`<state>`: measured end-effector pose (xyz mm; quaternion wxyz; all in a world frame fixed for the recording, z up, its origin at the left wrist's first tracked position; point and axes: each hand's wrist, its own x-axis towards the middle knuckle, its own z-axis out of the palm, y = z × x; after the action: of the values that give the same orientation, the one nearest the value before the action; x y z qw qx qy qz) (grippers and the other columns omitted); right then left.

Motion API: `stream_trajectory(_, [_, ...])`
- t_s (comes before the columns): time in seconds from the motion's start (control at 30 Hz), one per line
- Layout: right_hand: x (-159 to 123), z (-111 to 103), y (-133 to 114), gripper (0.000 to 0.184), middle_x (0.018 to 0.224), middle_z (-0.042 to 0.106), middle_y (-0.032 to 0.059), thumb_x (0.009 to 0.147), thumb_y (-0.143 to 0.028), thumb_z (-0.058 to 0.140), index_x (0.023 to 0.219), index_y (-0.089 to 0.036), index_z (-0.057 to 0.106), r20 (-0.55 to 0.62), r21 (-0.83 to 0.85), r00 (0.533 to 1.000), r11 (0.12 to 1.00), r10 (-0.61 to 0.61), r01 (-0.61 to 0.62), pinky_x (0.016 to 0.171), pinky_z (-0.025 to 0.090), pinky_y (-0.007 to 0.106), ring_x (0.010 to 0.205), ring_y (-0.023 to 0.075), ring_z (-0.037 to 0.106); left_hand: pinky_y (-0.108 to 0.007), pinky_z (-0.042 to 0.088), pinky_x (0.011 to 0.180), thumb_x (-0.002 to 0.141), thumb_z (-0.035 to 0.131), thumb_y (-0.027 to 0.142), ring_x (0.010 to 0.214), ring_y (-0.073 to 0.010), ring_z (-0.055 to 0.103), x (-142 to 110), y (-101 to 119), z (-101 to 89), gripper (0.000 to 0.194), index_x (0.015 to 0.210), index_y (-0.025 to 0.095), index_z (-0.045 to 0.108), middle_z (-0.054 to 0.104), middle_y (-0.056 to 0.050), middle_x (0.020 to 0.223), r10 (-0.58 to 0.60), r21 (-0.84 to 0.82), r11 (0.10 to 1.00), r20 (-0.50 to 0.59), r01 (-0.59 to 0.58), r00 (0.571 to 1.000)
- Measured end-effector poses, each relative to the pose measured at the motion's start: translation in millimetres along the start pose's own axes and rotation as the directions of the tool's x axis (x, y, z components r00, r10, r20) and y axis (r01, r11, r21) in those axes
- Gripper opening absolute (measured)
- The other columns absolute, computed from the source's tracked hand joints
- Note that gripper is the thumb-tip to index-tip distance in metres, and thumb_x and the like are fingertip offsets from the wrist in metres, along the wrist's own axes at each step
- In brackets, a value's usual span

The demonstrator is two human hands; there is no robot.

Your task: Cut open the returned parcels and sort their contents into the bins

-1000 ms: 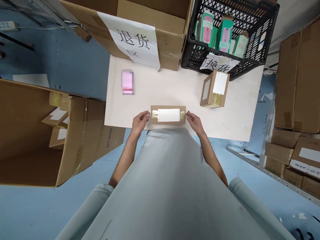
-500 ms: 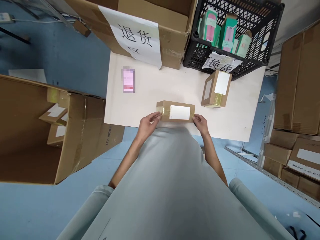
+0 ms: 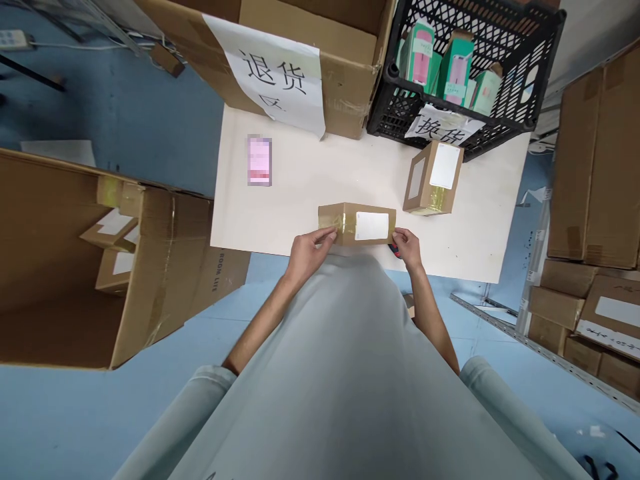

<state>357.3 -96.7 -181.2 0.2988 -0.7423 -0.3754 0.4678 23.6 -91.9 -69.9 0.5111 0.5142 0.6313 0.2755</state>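
Near the front edge of the white table, a small brown cardboard box (image 3: 350,223) lies lengthwise, with a white label on its upper face and shiny tape near its left end. My left hand (image 3: 313,252) pinches its lower left side with fingers pressed together. At the box's right end, my right hand (image 3: 408,247) grips the corner with thumb and fingertips. A red and black object (image 3: 395,251) peeks out beside my right hand, too hidden to name. A second taped cardboard box (image 3: 433,177) with white labels stands to the right, apart from both hands.
Behind stand a large labelled carton (image 3: 350,93) and a black plastic crate (image 3: 500,137) holding several green boxes. A pink pixelated item (image 3: 259,161) lies at left on the table (image 3: 295,180). An open carton (image 3: 160,267) holds small boxes; more boxes (image 3: 565,307) are stacked at right.
Both hands have shifted slightly right together with the box between them. The red and black object now shows more beside my right hand.
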Motion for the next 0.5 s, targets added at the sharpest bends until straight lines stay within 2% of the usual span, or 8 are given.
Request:
stream_trajectory(0.13, [-5,16,-14,0.042,0.114,0.086,0.0124,0.086,-0.059,0.078,0.106,-0.022,0.075,0.087,-0.007,0.995,0.998,-0.056,0.057,0.108,0.065,0.049,0.110,0.0293,0.080,-0.044,0.064,0.111,0.101,0.080,0.048,0.118,-0.0328,0.084,12,-23,-10.4,0.033,0.119,0.023,0.091,0.089,-0.007,0.121,-0.122,0.136,0.980,-0.168,0.146,0.978])
stream_trajectory(0.23, [-11,35,-31,0.030,0.113,0.086,0.0124,0.092,-0.049,0.076,0.106,-0.023,0.075,0.145,-0.118,0.984,0.985,-0.105,0.123,0.103,0.066,0.048,0.108,0.0299,0.081,-0.047,0.062,0.110,0.094,0.087,0.043,0.118,-0.0370,0.084,23,-48,-20.1,0.030,0.114,0.022,0.091,0.090,-0.010,0.111,-0.224,0.210,0.939,-0.227,0.272,0.948])
stream_trajectory(0.3, [-19,45,-43,0.022,0.115,0.085,0.0132,0.099,-0.041,0.070,0.108,-0.022,0.077,0.152,-0.252,0.978,0.951,-0.141,0.176,0.102,0.065,0.048,0.108,0.0308,0.081,-0.046,0.062,0.108,0.091,0.089,0.041,0.117,-0.0364,0.084,28,-65,-25.4,0.029,0.113,0.022,0.090,0.090,-0.010,0.108,-0.279,0.179,0.930,-0.224,0.321,0.934])
stream_trajectory(0.37, [-29,52,-56,0.023,0.117,0.084,0.0141,0.104,-0.035,0.063,0.113,-0.020,0.079,0.164,-0.379,0.967,0.893,-0.194,0.244,0.102,0.063,0.048,0.109,0.0316,0.080,-0.043,0.063,0.106,0.090,0.089,0.040,0.115,-0.0338,0.084,31,-80,-30.4,0.031,0.114,0.021,0.088,0.089,-0.010,0.107,-0.313,0.091,0.937,-0.209,0.338,0.926])
stream_trajectory(0.5, [-54,65,-82,0.032,0.123,0.080,0.0132,0.113,-0.039,0.059,0.128,-0.021,0.080,0.259,-0.504,0.901,0.747,-0.347,0.433,0.099,0.061,0.041,0.111,0.0301,0.077,-0.041,0.064,0.106,0.087,0.086,0.031,0.113,-0.0296,0.083,31,-105,-47.1,0.041,0.124,0.016,0.081,0.087,-0.013,0.120,-0.336,-0.077,0.942,-0.245,0.327,0.909])
